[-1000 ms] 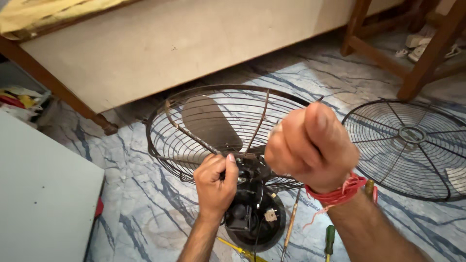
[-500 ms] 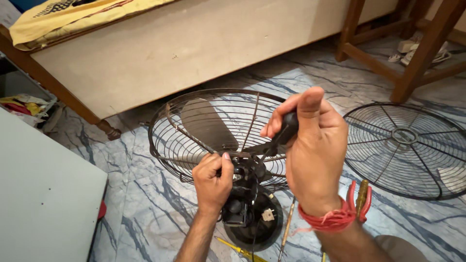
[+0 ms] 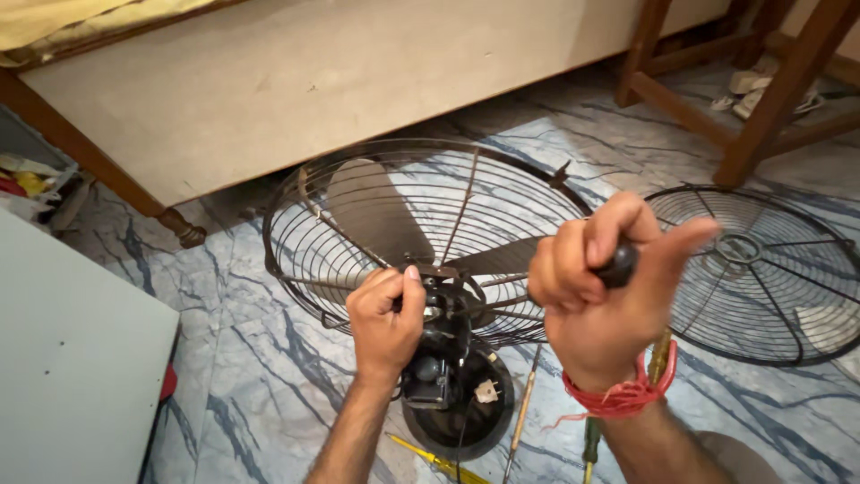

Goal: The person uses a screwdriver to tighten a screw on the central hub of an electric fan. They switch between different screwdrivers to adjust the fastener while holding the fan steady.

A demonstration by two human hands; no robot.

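Head view: black wire-caged table fan [image 3: 421,260] lain on blue-veined marble floor [image 3: 251,376].
Left hand [image 3: 385,318]: fingers closed around the fan's motor hub.
Right hand [image 3: 605,291]: fist closed on black-handled tool [image 3: 618,266].
Beside: detached round wire grille [image 3: 761,269].

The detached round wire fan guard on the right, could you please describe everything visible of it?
The detached round black wire fan guard lies flat on the blue-veined marble floor, right of the fan. Thin metal spokes run from a small central ring to its rim. The right hand overlaps its left edge in view; whether anything touches it cannot be told.
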